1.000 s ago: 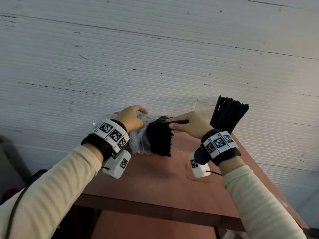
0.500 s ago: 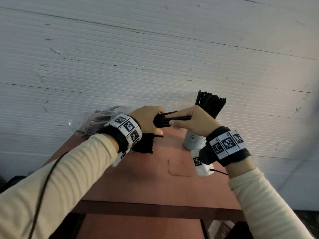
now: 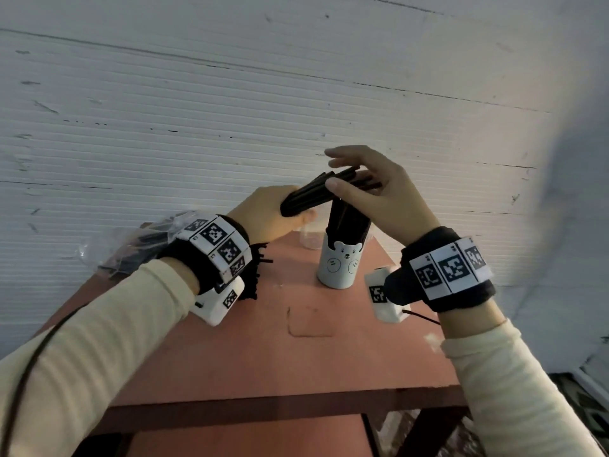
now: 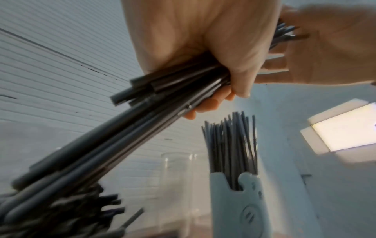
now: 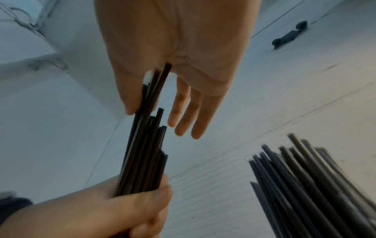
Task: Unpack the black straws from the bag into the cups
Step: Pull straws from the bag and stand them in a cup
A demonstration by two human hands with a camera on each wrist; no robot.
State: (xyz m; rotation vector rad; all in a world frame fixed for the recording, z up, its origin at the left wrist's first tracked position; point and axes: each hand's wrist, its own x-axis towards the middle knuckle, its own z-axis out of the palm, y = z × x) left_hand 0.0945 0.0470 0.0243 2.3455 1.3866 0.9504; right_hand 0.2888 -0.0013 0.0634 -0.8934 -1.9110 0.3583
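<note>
A bundle of black plastic straws [image 3: 306, 199] tilts above the white bear-faced cup [image 3: 339, 268] (itself packed with upright straws).

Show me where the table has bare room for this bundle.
Bare: the front half of the table, from the bear cup to the near edge. Crowded: the back, with the bag, loose straws and clear cup.
</note>
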